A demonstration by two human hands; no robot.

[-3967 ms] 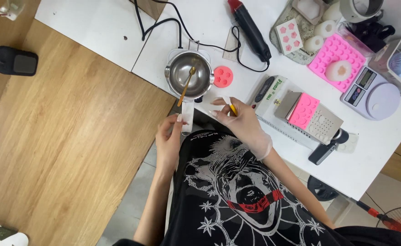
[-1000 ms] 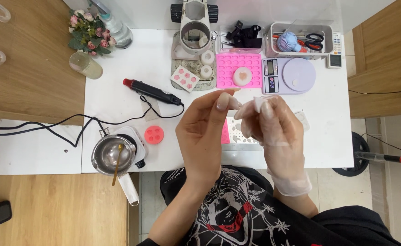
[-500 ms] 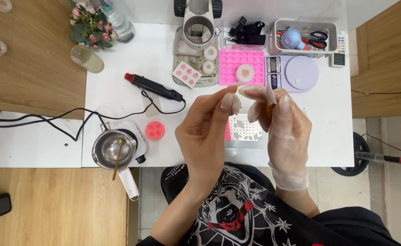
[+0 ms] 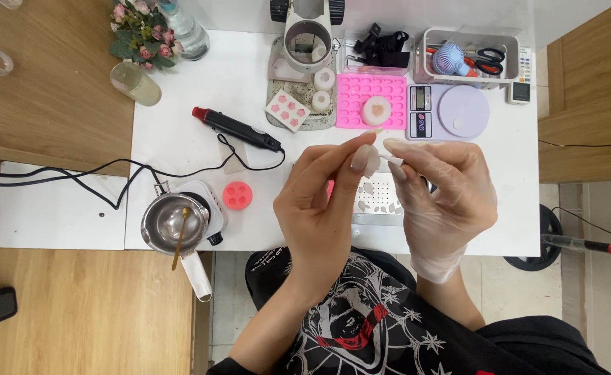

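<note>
My bare left hand (image 4: pixel 323 208) and my gloved right hand (image 4: pixel 444 198) are raised over the front of the white table (image 4: pixel 180 146), fingertips meeting. Pinched between them is a small white piece (image 4: pixel 394 160), mostly hidden by the fingers. The left thumb and forefinger press together on its left end; the right thumb and forefinger close on its right end. Under the hands lies a perforated metal plate (image 4: pixel 378 201) with a pink mould edge (image 4: pixel 330 189) showing beside it.
A metal pot with a gold spoon (image 4: pixel 166 223) sits on a small heater at the left front, next to a red round mould (image 4: pixel 236 195). Behind are a black heat gun (image 4: pixel 236 129), a pink silicone tray (image 4: pixel 361 94), a purple scale (image 4: pixel 451 112) and a basket (image 4: pixel 458 38).
My right hand has turned palm-down and dropped slightly; the yellow-handled tool seen in it before is out of sight. Both hands stay pinched together.
</note>
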